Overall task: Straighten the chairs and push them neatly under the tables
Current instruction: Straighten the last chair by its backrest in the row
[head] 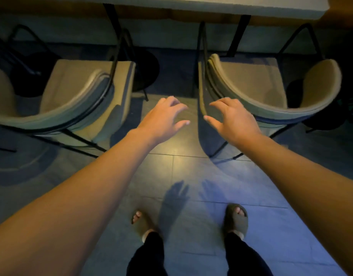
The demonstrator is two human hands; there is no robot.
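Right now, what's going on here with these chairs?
A person is standing on the tiled floor between two curved tan chairs at a table, tidying them. Both arms are stretched forward with fingers relaxed. The right hand is at the backrest edge of the right chair; whether it touches is hard to tell. The left hand hovers over the gap, holding nothing, apart from the left chair. Both seats point towards the table, neither fully under it.
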